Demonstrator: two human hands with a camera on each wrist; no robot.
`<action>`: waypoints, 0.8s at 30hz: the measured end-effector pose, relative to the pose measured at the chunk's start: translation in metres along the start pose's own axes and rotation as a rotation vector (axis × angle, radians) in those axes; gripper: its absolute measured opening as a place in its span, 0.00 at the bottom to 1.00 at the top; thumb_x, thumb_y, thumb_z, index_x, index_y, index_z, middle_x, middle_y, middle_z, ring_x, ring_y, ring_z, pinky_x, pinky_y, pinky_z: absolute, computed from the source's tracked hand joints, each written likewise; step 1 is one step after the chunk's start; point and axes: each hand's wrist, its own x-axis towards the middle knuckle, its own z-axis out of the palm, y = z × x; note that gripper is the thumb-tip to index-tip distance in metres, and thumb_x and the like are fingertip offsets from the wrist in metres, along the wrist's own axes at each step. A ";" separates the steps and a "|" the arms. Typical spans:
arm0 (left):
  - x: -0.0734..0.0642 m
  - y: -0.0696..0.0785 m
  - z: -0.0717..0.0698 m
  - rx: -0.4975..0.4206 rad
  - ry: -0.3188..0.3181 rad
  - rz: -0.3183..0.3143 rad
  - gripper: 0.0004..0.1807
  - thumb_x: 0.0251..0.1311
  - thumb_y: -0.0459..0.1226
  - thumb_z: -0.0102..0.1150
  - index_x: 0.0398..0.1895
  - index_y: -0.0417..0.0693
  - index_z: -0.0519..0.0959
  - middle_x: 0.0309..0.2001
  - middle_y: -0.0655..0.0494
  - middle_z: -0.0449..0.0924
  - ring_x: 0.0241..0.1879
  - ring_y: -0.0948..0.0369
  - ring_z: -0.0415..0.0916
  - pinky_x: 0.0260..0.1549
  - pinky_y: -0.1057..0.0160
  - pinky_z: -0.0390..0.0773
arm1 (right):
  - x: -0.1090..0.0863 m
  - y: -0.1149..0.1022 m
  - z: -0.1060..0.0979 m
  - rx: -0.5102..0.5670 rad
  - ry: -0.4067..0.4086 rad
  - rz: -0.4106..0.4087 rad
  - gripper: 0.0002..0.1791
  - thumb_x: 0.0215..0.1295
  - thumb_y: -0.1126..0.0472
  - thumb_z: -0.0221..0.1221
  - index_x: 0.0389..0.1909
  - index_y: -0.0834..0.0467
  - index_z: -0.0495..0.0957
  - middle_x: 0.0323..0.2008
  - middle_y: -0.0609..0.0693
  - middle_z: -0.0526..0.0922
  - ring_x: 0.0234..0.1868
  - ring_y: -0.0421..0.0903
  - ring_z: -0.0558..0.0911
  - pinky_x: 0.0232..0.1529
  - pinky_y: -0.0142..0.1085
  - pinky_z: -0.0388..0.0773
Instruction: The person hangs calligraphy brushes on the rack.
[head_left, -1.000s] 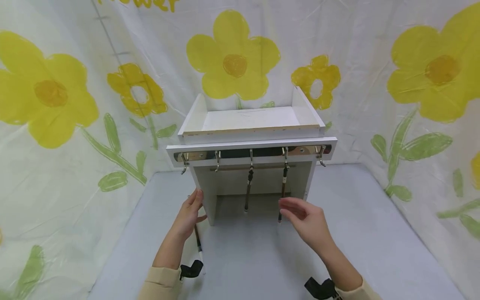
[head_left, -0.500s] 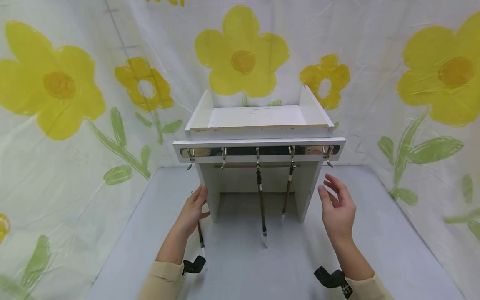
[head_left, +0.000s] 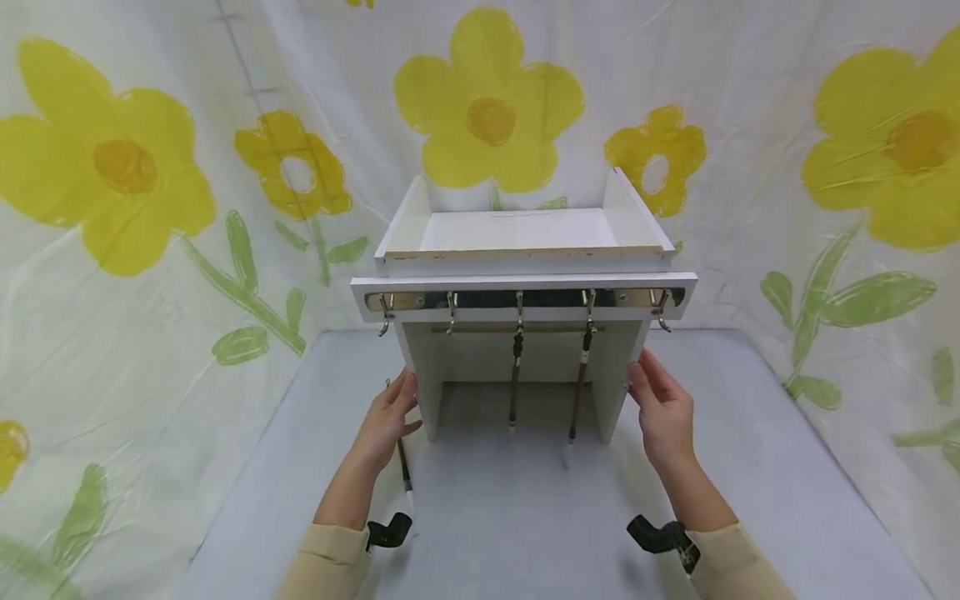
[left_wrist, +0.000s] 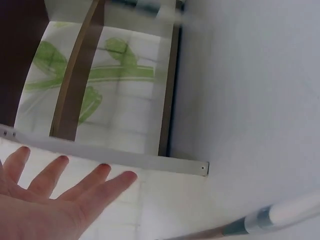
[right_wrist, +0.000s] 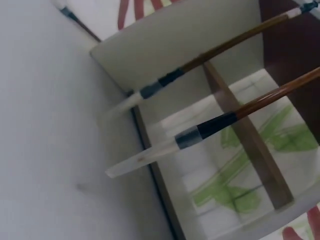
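While the white shelf unit (head_left: 517,231) stands on the table (head_left: 510,517) in the head view, the left hand (head_left: 384,423) flanks its left side, the right hand (head_left: 667,417) its right — both unclenched, gripping no brush. Two brushes (head_left: 581,383) hang from the hook rail (head_left: 483,299); a third brush (head_left: 405,467) is beside the left hand. Through the left wrist view, straight fingers (left_wrist: 95,186) fan out along the panel's edge. Across the right wrist view slant the hanging brushes — only fingertips show low at right.

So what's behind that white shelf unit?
A white sheet painted with yellow flowers and green leaves; the wrist views show more leaves through the shelf unit. Whatever its panels cover can't be seen.
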 end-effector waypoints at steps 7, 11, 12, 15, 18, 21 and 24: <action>-0.003 -0.009 -0.019 -0.068 0.045 0.007 0.31 0.76 0.57 0.45 0.79 0.69 0.57 0.79 0.53 0.57 0.73 0.45 0.64 0.60 0.40 0.75 | 0.003 0.003 0.001 -0.013 0.001 -0.008 0.28 0.72 0.55 0.61 0.70 0.58 0.71 0.66 0.46 0.78 0.55 0.30 0.81 0.53 0.23 0.79; -0.006 -0.010 -0.027 -0.039 0.116 -0.056 0.31 0.76 0.53 0.50 0.79 0.66 0.59 0.77 0.49 0.60 0.72 0.43 0.66 0.58 0.42 0.78 | 0.002 0.003 -0.001 -0.025 -0.005 0.008 0.28 0.72 0.54 0.61 0.71 0.57 0.71 0.68 0.48 0.76 0.56 0.30 0.81 0.52 0.22 0.79; -0.007 -0.010 -0.028 -0.019 0.131 -0.083 0.32 0.75 0.51 0.52 0.79 0.64 0.59 0.77 0.47 0.60 0.71 0.42 0.66 0.58 0.42 0.78 | 0.003 0.003 -0.001 -0.028 -0.003 0.012 0.28 0.72 0.54 0.61 0.70 0.56 0.71 0.68 0.48 0.76 0.56 0.31 0.81 0.52 0.22 0.79; -0.008 -0.011 -0.030 0.060 0.162 -0.156 0.35 0.74 0.46 0.56 0.80 0.59 0.58 0.75 0.40 0.61 0.69 0.40 0.68 0.55 0.44 0.81 | 0.005 0.000 -0.002 -0.046 -0.005 0.005 0.28 0.72 0.54 0.60 0.71 0.55 0.71 0.69 0.49 0.75 0.59 0.32 0.80 0.51 0.22 0.79; -0.007 -0.014 -0.030 0.117 0.192 -0.219 0.37 0.71 0.44 0.60 0.80 0.54 0.57 0.70 0.36 0.67 0.64 0.38 0.73 0.48 0.50 0.86 | 0.009 -0.003 -0.002 -0.052 -0.014 -0.012 0.29 0.72 0.52 0.60 0.71 0.55 0.71 0.71 0.51 0.73 0.62 0.36 0.78 0.52 0.22 0.78; -0.007 -0.021 -0.030 0.133 0.219 -0.283 0.39 0.70 0.43 0.61 0.80 0.49 0.56 0.64 0.33 0.72 0.60 0.39 0.75 0.40 0.55 0.88 | 0.009 -0.003 -0.002 -0.059 -0.018 0.006 0.30 0.72 0.51 0.60 0.72 0.54 0.69 0.72 0.51 0.71 0.64 0.38 0.77 0.52 0.22 0.78; -0.011 -0.031 -0.030 0.172 0.232 -0.337 0.39 0.69 0.41 0.62 0.78 0.44 0.57 0.62 0.31 0.73 0.58 0.39 0.75 0.36 0.57 0.88 | 0.006 0.000 -0.001 -0.057 -0.015 0.041 0.30 0.72 0.52 0.61 0.72 0.54 0.69 0.72 0.51 0.71 0.63 0.36 0.78 0.52 0.22 0.78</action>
